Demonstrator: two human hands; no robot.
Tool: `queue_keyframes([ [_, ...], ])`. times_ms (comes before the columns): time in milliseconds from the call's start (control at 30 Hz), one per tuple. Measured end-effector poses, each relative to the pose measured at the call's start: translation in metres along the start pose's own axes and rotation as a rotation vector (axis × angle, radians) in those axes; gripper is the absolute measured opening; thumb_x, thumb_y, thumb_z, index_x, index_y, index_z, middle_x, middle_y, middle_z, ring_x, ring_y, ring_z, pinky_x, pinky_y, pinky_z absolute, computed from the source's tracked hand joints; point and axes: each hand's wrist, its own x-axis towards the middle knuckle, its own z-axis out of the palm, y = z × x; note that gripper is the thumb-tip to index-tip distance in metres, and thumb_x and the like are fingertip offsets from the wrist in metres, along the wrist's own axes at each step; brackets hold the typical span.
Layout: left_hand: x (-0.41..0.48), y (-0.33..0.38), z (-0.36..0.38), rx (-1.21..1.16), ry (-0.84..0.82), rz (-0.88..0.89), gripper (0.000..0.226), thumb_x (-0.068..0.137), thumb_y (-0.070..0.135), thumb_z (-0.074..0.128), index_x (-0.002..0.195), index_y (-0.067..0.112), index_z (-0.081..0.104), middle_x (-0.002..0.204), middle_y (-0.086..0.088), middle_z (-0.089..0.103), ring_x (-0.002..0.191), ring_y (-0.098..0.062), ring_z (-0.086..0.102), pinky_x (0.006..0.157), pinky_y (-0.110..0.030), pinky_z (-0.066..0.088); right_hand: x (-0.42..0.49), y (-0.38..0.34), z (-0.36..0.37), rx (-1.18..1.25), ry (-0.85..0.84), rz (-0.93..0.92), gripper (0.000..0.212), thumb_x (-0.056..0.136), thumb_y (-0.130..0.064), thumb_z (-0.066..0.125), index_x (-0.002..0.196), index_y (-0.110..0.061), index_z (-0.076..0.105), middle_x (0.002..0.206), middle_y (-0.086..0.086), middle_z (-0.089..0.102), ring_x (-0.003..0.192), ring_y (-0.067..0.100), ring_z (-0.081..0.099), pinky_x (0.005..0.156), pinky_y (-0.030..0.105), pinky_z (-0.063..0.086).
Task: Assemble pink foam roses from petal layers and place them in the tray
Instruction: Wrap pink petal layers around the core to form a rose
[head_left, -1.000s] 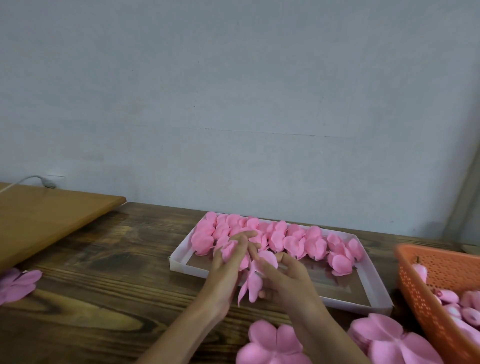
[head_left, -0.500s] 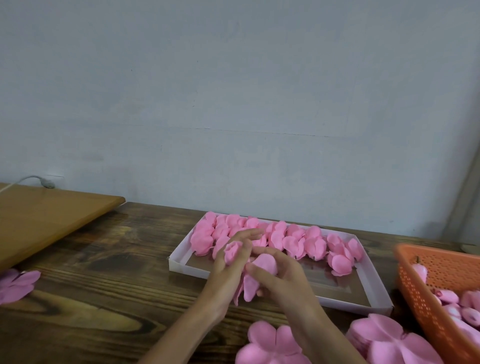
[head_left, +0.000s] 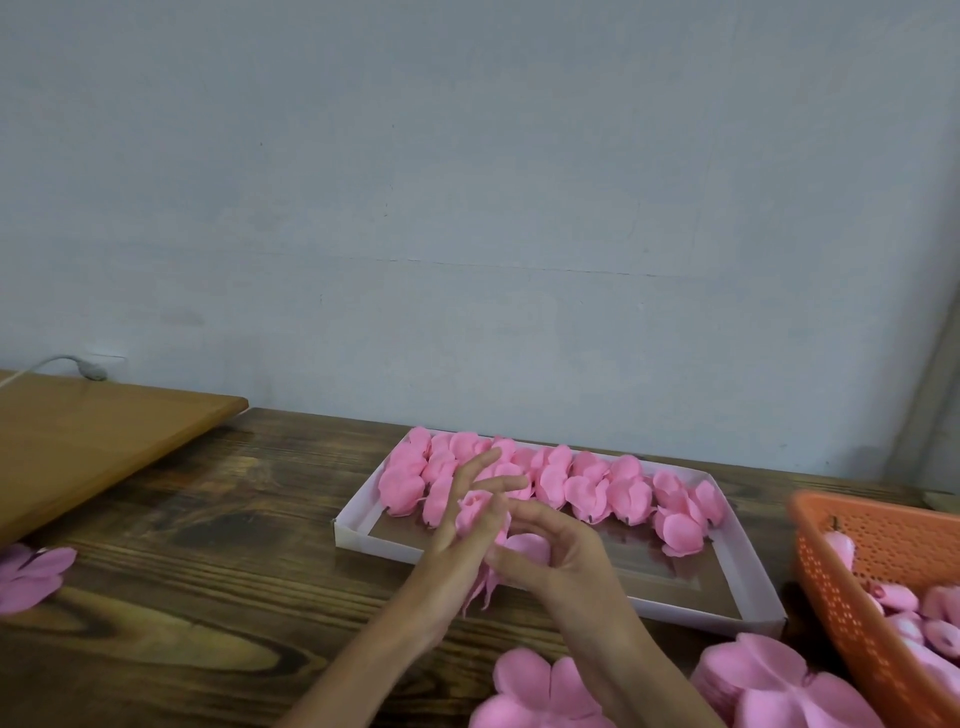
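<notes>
Since half a second ago: left hand (head_left: 464, 525) fingers straightened, flat against half-made rose (head_left: 478, 512); right hand (head_left: 558, 564) curled tighter round its outer petal. Rose held above near edge of tray (head_left: 371, 540), which holds finished roses (head_left: 587, 480). Loose petal layers (head_left: 537, 691) on bench (head_left: 208, 519). At right, orange basket (head_left: 883, 540).

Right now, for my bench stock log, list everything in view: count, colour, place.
tray: one, white-walled, table centre
finished roses: many, count unclear, pink, tray's far half
petal layers: three lots, pink, near right, near edge centre, far left
basket: one, orange, right edge
buds: several, pink, in basket
board: one, light wood, far left
cable: one, pale, left by wall
table: one, dark wood, under everything
rose in progress: one, pink, between both hands
left hand: one, straight fingers against that rose
right hand: one, fingers curled round it
</notes>
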Motion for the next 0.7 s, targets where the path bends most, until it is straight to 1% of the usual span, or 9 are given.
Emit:
queue_keyframes([
  [100,0.0,0.0,-0.002,-0.014,-0.008,0.006,0.067,0.08,0.081,0.065,0.14,0.054,0.051,0.137,0.008,0.067,0.131,-0.012,0.062,0.095,-0.026,0.056,0.001,-0.003,0.0,-0.102,0.005,-0.081,0.035,0.088,0.001,0.077,0.117,-0.017,0.078,0.11,0.003,0.079,0.107,0.02,0.074,0.088,0.028,0.059],
  [200,0.0,0.0,-0.001,-0.029,-0.035,-0.018,0.071,0.079,0.083,0.067,0.141,0.052,0.05,0.138,0.005,0.067,0.132,-0.016,0.062,0.104,-0.037,0.054,0.0,-0.002,-0.001,-0.344,0.047,-0.18,0.037,0.087,-0.008,0.079,0.115,-0.033,0.077,0.111,-0.012,0.078,0.109,0.012,0.072,0.095,0.032,0.057],
  [300,0.0,0.0,-0.001,-0.021,-0.062,-0.045,0.068,0.08,0.081,0.068,0.139,0.052,0.051,0.137,0.006,0.067,0.129,-0.016,0.064,0.099,-0.032,0.056,-0.003,-0.001,0.0,-0.529,0.092,-0.239,0.042,0.084,-0.02,0.08,0.112,-0.052,0.073,0.108,-0.025,0.075,0.105,0.007,0.071,0.09,0.027,0.055],
  [400,0.001,-0.001,-0.002,-0.055,-0.069,-0.087,0.072,0.076,0.081,0.071,0.138,0.046,0.057,0.134,0.004,0.069,0.128,-0.016,0.065,0.097,-0.031,0.057,-0.002,0.0,0.0,-0.435,0.138,-0.219,0.034,0.083,-0.02,0.08,0.11,-0.041,0.077,0.107,-0.02,0.077,0.102,0.007,0.072,0.089,0.025,0.056],
  [467,0.003,0.0,-0.005,-0.166,-0.055,-0.16,0.072,0.074,0.081,0.073,0.13,0.036,0.067,0.131,-0.007,0.071,0.123,-0.021,0.069,0.094,-0.032,0.058,0.0,0.001,-0.003,-0.311,0.19,-0.182,0.034,0.082,-0.007,0.083,0.105,-0.033,0.079,0.103,-0.011,0.079,0.099,0.011,0.074,0.086,0.026,0.058],
  [533,0.008,-0.003,-0.01,-0.278,-0.021,-0.231,0.07,0.078,0.078,0.071,0.119,0.021,0.076,0.124,-0.018,0.073,0.11,-0.025,0.072,0.087,-0.033,0.058,0.002,0.0,-0.008,-0.19,0.213,-0.161,0.035,0.081,0.004,0.081,0.1,-0.026,0.08,0.099,-0.004,0.08,0.096,0.013,0.075,0.081,0.02,0.057],
  [567,0.011,-0.005,-0.012,-0.293,0.003,-0.248,0.066,0.082,0.071,0.071,0.116,0.015,0.077,0.122,-0.025,0.072,0.106,-0.029,0.07,0.087,-0.037,0.057,0.003,0.0,-0.01,-0.131,0.217,-0.143,0.033,0.081,0.006,0.081,0.1,-0.021,0.079,0.099,-0.001,0.08,0.097,0.015,0.076,0.081,0.019,0.057],
  [633,0.015,-0.011,-0.017,-0.263,0.045,-0.245,0.053,0.085,0.048,0.081,0.119,0.007,0.075,0.126,-0.035,0.066,0.108,-0.039,0.067,0.088,-0.044,0.055,0.003,0.0,-0.013,-0.013,0.225,-0.099,0.028,0.082,0.006,0.079,0.103,-0.012,0.077,0.102,0.006,0.08,0.1,0.021,0.076,0.083,0.023,0.058],
  [700,0.017,-0.015,-0.021,-0.253,0.078,-0.261,0.056,0.068,0.032,0.097,0.116,0.01,0.077,0.124,-0.03,0.07,0.111,-0.038,0.071,0.085,-0.04,0.059,0.002,-0.001,-0.015,0.045,0.233,-0.077,0.025,0.082,0.003,0.08,0.102,-0.011,0.075,0.102,0.009,0.079,0.1,0.024,0.076,0.082,0.026,0.059],
])
